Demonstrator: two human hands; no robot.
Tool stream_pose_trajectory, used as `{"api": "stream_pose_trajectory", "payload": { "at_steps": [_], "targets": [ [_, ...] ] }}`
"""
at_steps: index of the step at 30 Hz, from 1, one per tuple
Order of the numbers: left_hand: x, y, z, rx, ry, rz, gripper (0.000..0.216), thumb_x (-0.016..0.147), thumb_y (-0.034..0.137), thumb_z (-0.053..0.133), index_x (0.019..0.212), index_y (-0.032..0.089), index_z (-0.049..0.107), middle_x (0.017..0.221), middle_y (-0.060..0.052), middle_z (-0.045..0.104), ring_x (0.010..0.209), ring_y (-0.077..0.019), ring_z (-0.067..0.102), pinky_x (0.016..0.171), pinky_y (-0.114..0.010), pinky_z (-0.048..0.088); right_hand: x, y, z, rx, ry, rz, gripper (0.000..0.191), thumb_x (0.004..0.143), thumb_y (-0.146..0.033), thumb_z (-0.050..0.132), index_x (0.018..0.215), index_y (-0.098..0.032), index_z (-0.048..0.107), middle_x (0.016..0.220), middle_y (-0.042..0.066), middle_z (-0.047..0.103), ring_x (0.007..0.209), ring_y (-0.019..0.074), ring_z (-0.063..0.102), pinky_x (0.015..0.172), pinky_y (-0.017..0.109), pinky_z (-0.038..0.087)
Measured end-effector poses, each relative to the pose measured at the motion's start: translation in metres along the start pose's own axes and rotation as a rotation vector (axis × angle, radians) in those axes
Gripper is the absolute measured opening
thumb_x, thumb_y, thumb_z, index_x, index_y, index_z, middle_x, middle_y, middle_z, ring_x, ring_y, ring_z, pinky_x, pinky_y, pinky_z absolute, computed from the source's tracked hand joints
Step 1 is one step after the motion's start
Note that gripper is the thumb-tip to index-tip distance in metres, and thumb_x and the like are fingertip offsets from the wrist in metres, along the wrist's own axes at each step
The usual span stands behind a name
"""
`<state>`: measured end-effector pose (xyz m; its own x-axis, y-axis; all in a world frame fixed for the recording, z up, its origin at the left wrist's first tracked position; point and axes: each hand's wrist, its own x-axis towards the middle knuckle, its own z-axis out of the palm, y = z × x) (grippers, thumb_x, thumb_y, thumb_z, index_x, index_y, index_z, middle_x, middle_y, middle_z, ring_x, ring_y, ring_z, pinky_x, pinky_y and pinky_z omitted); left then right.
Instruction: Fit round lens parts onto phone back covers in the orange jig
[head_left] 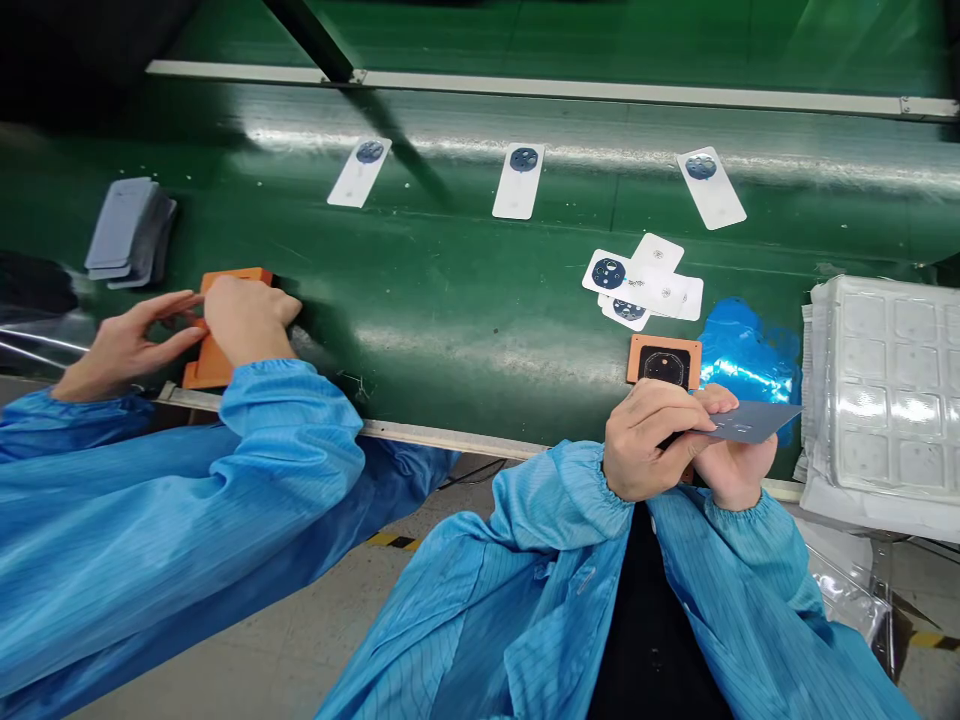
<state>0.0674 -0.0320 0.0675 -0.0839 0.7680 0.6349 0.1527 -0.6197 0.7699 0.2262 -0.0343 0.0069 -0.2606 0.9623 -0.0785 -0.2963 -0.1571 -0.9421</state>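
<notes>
A thin grey panel, like a phone back cover, is held tilted over the front edge of the bench. My left hand pinches its left end between thumb and fingers. From behind and below, my right hand holds the same panel, which hides part of the fingers. Just beyond my hands lies an orange fixture with a dark recessed centre, its near part covered by my left hand. A crumpled blue film is to its right. White phone-shaped cards with dark camera-ring pieces overlap in a pile behind the fixture.
Three white cards, one at centre, lie spread along the far side. A clear compartment tray stands at right. At left, a co-worker's hands work over another orange fixture, near a stack of grey panels.
</notes>
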Motion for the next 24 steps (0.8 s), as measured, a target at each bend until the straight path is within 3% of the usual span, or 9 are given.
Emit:
{"api": "stream_pose_trajectory", "payload": {
  "at_steps": [5, 7, 10, 13, 16, 18, 20, 24],
  "targets": [
    [0.002, -0.002, -0.004, -0.004, -0.012, -0.063, 0.009, 0.092, 0.027, 0.072, 0.088, 0.021, 0.068, 0.084, -0.003, 0.073, 0.08, -0.0166, 0.069, 0.077, -0.035, 0.057, 0.0, -0.01, -0.007, -0.135, 0.05, -0.148, 0.046, 0.099, -0.05, 0.025, 0.126, -0.03, 0.056, 0.103, 0.013, 0.065, 0.097, 0.0332, 0.064, 0.089, 0.061, 0.055],
    [0.002, -0.005, -0.005, -0.009, -0.042, -0.171, 0.015, 0.092, 0.032, 0.073, 0.083, 0.02, 0.069, 0.079, -0.003, 0.072, 0.077, -0.0164, 0.067, 0.076, -0.034, 0.056, -0.002, -0.014, -0.008, -0.207, 0.036, -0.225, 0.04, 0.101, -0.045, 0.03, 0.129, -0.032, 0.056, 0.106, 0.011, 0.068, 0.095, 0.0309, 0.067, 0.083, 0.056, 0.058],
    [0.001, -0.016, -0.007, -0.161, -0.122, -0.55, 0.025, 0.087, 0.041, 0.077, 0.081, 0.018, 0.07, 0.078, -0.003, 0.071, 0.074, -0.0158, 0.065, 0.073, -0.032, 0.054, -0.001, -0.025, -0.006, -0.335, 0.117, -0.291, 0.028, 0.1, -0.038, 0.05, 0.125, -0.031, 0.061, 0.107, 0.007, 0.073, 0.098, 0.0287, 0.071, 0.082, 0.049, 0.06],
    [0.002, -0.03, -0.009, -0.591, -0.174, -1.005, 0.039, 0.078, 0.049, 0.083, 0.093, 0.016, 0.07, 0.084, -0.005, 0.072, 0.073, -0.0149, 0.065, 0.069, -0.029, 0.053, 0.004, -0.047, 0.001, -0.428, 0.152, -0.258, 0.033, 0.095, -0.042, 0.066, 0.122, -0.025, 0.066, 0.108, 0.009, 0.076, 0.103, 0.0303, 0.072, 0.086, 0.047, 0.062],
    [0.002, -0.04, -0.009, -0.893, -0.16, -1.218, 0.043, 0.075, 0.048, 0.085, 0.1, 0.017, 0.07, 0.093, -0.006, 0.072, 0.078, -0.0148, 0.067, 0.071, -0.028, 0.054, 0.011, -0.07, 0.015, -0.474, 0.065, -0.218, 0.039, 0.089, -0.046, 0.075, 0.12, -0.025, 0.068, 0.106, 0.008, 0.076, 0.095, 0.0266, 0.073, 0.085, 0.042, 0.063],
    [0.001, -0.041, -0.008, -0.959, -0.147, -1.244, 0.044, 0.076, 0.047, 0.085, 0.105, 0.018, 0.07, 0.101, -0.007, 0.073, 0.087, -0.0163, 0.069, 0.076, -0.029, 0.055, 0.014, -0.077, 0.026, -0.55, 0.065, -0.238, 0.036, 0.088, -0.043, 0.077, 0.118, -0.025, 0.07, 0.106, 0.006, 0.075, 0.092, 0.0244, 0.073, 0.084, 0.041, 0.063],
    [0.0, -0.041, -0.006, -0.941, -0.106, -1.207, 0.045, 0.075, 0.046, 0.086, 0.108, 0.02, 0.07, 0.105, -0.007, 0.074, 0.092, -0.0169, 0.069, 0.08, -0.03, 0.055, 0.017, -0.075, 0.035, -0.68, 0.151, -0.286, 0.028, 0.087, -0.042, 0.078, 0.108, -0.025, 0.073, 0.1, 0.006, 0.076, 0.086, 0.0239, 0.072, 0.081, 0.041, 0.062],
    [0.009, -0.049, -0.005, -0.64, -0.051, -0.993, 0.042, 0.072, 0.045, 0.088, 0.098, 0.018, 0.07, 0.093, -0.004, 0.074, 0.084, -0.0146, 0.067, 0.08, -0.028, 0.054, 0.04, -0.059, 0.022, -0.778, 0.34, -0.289, 0.024, 0.083, -0.045, 0.079, 0.084, -0.022, 0.075, 0.079, 0.005, 0.076, 0.07, 0.0226, 0.069, 0.068, 0.038, 0.06]
  ]
}}
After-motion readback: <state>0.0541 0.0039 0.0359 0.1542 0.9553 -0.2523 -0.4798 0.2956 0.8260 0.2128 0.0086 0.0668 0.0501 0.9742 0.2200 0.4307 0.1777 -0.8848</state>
